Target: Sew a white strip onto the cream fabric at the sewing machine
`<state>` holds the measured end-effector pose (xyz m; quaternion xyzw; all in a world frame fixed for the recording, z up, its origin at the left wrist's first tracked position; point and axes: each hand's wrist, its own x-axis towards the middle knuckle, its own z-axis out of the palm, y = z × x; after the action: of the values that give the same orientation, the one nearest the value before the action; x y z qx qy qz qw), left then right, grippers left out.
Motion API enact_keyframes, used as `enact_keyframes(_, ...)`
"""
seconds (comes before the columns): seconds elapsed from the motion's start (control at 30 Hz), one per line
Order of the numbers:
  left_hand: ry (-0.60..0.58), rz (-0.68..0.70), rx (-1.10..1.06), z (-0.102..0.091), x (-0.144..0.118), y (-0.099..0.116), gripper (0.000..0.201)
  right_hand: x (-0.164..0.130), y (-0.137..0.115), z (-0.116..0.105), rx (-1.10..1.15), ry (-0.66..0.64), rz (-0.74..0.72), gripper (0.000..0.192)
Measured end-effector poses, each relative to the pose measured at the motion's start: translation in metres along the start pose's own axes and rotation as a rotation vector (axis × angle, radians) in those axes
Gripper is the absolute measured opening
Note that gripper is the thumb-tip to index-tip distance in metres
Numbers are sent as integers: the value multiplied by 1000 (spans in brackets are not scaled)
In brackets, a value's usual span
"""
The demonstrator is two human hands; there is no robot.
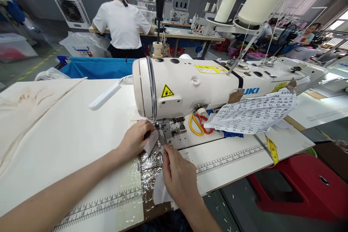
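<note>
Both grips are pinched onto a small white fabric piece (151, 142): left hand (135, 138) presses it just behind the presser foot (160, 133), right hand (178, 174) pinches its near edge, on the surface (67, 134) under the Juki sewing machine (206, 83), scissors (199, 124) nearby.

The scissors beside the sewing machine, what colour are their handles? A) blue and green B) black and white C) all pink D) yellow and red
D: the scissors lie on the table just right of the needle area of the sewing machine, and one handle loop is yellow while the other is red.
</note>
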<state>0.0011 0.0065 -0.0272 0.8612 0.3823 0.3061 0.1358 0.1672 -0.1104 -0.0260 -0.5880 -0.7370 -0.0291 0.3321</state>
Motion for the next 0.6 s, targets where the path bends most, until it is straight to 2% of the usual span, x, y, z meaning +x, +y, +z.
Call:
enact_keyframes(0.13,-15,-87,-134,-3,2,3,25,-1,0,-1,8,15,15,33)
enact_keyframes(0.23,-11,-77,-147,-4,2,5,26,0,0,0,-2,8,27,33)
enact_keyframes(0.4,6,128,-18,-2,-1,1,22,3,-1,5,-18,-16,45,32)
enact_keyframes(0.5,-74,235,73,-8,-5,0,19,-4,-2,0,-36,0,54,31)
enact_keyframes(0.6,-167,285,126,-15,-9,5,24,-26,-1,-19,71,-23,70,26)
